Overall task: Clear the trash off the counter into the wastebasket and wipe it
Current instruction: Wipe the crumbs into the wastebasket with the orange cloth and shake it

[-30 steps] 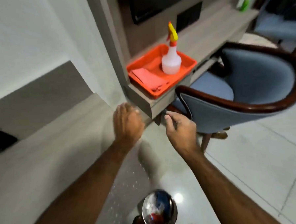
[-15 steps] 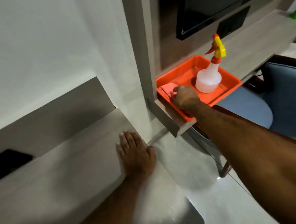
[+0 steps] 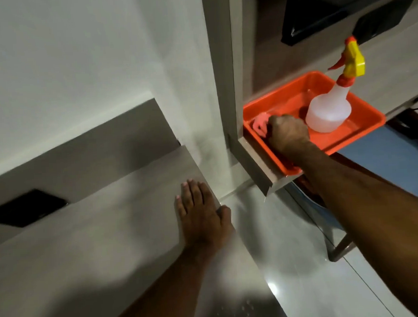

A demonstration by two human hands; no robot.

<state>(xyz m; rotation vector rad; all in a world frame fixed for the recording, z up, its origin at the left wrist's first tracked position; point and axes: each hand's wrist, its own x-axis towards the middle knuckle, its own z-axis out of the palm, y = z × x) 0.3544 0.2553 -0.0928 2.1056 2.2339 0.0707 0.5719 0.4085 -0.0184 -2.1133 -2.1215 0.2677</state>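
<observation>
The grey counter (image 3: pixel 105 236) shows no trash; the wastebasket is out of view. The left hand (image 3: pixel 201 214) lies flat on its corner, fingers spread, holding nothing. On the adjoining shelf sits an orange tray (image 3: pixel 361 131) with a spray bottle (image 3: pixel 329 110) upright inside. The right hand (image 3: pixel 287 132) is closed on the pink cloth (image 3: pixel 260 125) at the tray's near-left end. Recommendation: lift the cloth straight up, keeping clear of the bottle just beside it.

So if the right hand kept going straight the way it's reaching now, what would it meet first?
The right hand is closed on the pink cloth in the orange tray. Its line runs up-left, so it would probably meet the tray's left rim, then the upright wood panel. Depth is unclear.
</observation>
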